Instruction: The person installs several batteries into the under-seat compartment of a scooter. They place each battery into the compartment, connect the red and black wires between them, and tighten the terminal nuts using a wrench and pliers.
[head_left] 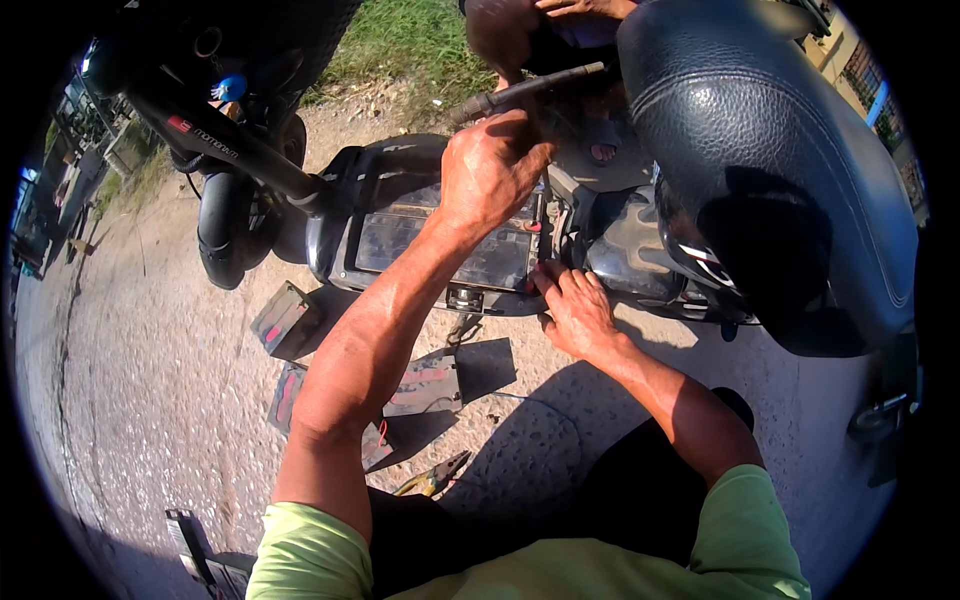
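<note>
My left hand (488, 170) is raised over the scooter's open floor compartment (355, 170), its fingers curled; whatever they hold is hidden. A long dark rod (570, 78) shows just beyond that hand; whether I grip it is unclear. Dark battery blocks (415, 245) sit in the compartment. My right hand (575, 310) rests with fingers spread at the compartment's right end, fingertips beside small red fittings on the batteries.
A black seat (760, 110) rises right, a steering column (240, 150) left. Three loose batteries (285, 318) and yellow-handled pliers (435, 478) lie on concrete (150, 380) below. A co-worker (500, 35) crouches across the scooter, near grass (390, 50).
</note>
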